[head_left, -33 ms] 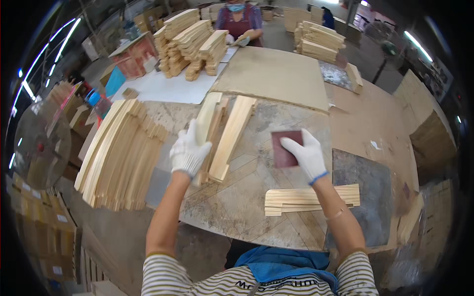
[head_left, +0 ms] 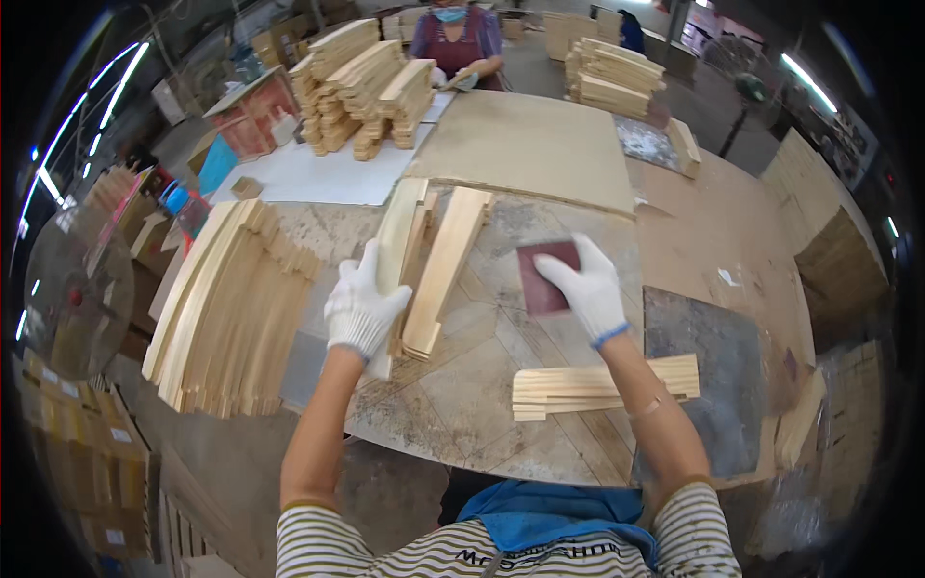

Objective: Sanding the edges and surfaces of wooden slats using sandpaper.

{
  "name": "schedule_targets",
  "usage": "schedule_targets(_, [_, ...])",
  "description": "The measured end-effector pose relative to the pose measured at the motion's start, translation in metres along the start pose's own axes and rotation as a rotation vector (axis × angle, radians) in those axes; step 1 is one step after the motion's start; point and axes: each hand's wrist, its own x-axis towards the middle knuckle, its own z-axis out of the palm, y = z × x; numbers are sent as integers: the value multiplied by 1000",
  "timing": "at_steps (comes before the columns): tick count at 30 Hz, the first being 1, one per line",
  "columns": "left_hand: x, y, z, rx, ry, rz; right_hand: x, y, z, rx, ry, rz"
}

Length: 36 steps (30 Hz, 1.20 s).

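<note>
My left hand [head_left: 364, 306], in a white knit glove, grips a pale wooden slat [head_left: 397, 226] with thumb and fingers at its sides. Directly right of it lie a browner slat [head_left: 415, 241] and a wider light slat [head_left: 451, 255], both slanting away from me. My right hand [head_left: 586, 294], gloved too, pinches a dark red sheet of sandpaper [head_left: 541, 289] above the table, apart from the wood. Below my right wrist, a couple of notched slats [head_left: 568, 387] lie crosswise, partly hidden by my forearm.
A long row of slats [head_left: 226, 308] stands at the left table edge. More stacks [head_left: 361, 82] rise at the far left and a pile [head_left: 612, 79] at the far right. A flat board [head_left: 525, 140] covers the table's far middle. Opposite, a masked person [head_left: 461, 43] handles a piece.
The view has shifted slightly. My right hand and the sandpaper have moved a little farther away. The left hand and its slat have come slightly nearer.
</note>
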Motion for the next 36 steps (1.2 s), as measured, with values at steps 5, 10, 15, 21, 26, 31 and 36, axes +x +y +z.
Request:
schedule_targets(5, [-42, -20, 2, -89, -116, 158, 37, -18, 44, -174, 119, -152])
schedule_targets(10, [-60, -11, -2, -37, -352, 194, 46, 21, 73, -281, 39, -103])
schedule_targets(15, [-70, -17, 14, -96, -372, 176, 21, 17, 88, -239, -64, -96])
schedule_targets(21, [-83, -2, 31, -89, -312, 106, 0, 23, 104, -270, -128, -103])
schedule_targets(26, [-86, -3, 38, -138, -306, 85, -2, 29, 98, -295, -181, 30])
schedule_targets(31, [-83, -5, 40, -119, -306, 75, -7, 10, 100, -301, -81, 4])
schedule_targets(36, [-82, -4, 41, -196, -327, 92, -14, 17, 113, -589, -135, -84])
